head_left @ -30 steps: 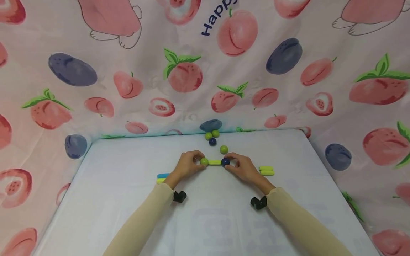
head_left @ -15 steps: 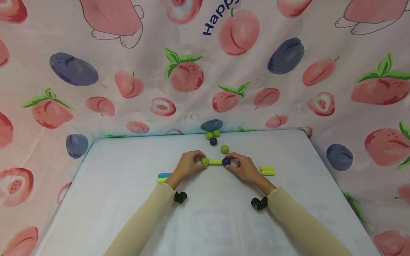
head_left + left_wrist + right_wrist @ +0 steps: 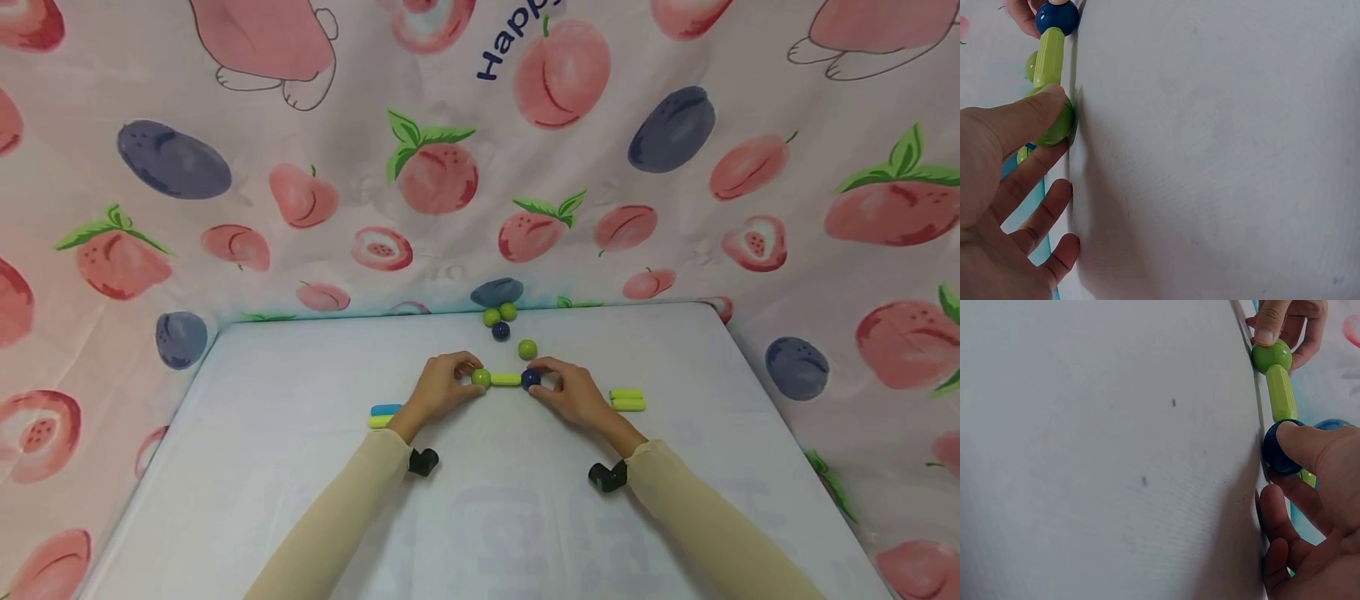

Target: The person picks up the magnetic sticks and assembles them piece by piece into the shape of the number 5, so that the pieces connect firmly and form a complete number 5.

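A yellow-green rod (image 3: 506,380) lies between a green ball (image 3: 481,378) at its left end and a dark blue ball (image 3: 530,379) at its right end, the three in one line. My left hand (image 3: 442,387) pinches the green ball between thumb and fingers. With thumb and finger my right hand (image 3: 573,395) grips the dark blue ball. In the left wrist view the rod (image 3: 1049,57) touches both balls. The right wrist view shows the thumb over the blue ball (image 3: 1281,449), the other fingers loosely bent below it.
Behind the hands lie a loose green ball (image 3: 528,349), another dark blue ball (image 3: 501,332) and two green balls (image 3: 507,312). Two yellow-green rods (image 3: 627,400) lie at right. A blue rod (image 3: 386,410) and a yellow-green rod (image 3: 380,422) lie by the left wrist. Fruit-print cloth hangs behind the white table (image 3: 300,500).
The whole head view has shifted slightly. Both hands keep hold of the same two balls, and the rod stays between them.
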{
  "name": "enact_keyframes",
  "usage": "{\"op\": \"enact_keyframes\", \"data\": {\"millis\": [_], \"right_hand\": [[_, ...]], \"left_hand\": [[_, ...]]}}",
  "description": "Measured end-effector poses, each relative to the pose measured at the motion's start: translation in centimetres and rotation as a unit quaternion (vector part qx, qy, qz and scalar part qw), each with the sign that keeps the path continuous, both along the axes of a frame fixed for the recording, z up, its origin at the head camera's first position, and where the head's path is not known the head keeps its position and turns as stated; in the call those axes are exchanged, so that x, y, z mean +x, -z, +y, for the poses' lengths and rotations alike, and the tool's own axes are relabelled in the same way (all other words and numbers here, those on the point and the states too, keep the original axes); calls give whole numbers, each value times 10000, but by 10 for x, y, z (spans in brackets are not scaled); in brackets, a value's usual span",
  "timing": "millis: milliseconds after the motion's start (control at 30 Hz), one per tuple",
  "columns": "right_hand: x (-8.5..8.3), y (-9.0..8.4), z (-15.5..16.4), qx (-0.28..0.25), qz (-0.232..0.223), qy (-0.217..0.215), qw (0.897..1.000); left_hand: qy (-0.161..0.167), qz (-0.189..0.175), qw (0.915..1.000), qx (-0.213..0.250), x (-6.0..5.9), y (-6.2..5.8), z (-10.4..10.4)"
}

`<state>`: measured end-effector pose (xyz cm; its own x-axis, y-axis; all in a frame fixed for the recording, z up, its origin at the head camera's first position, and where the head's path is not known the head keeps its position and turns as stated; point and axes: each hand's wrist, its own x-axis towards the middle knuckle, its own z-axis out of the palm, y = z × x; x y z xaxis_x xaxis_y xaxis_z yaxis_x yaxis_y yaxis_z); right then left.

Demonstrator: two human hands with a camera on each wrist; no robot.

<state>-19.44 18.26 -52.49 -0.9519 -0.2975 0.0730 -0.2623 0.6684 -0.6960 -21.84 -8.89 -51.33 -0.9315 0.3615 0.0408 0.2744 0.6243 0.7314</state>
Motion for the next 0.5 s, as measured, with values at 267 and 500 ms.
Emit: {"op": "enact_keyframes", "data": {"millis": [267,500], "right_hand": [[-1,-1,-1,43,-10,56,10000],[-5,1,-2,15,37,62,10000]], "left_hand": [[-30,81,9999,-128,-2,3,0],[-22,204,9996,-206,-4,2,0]]}}
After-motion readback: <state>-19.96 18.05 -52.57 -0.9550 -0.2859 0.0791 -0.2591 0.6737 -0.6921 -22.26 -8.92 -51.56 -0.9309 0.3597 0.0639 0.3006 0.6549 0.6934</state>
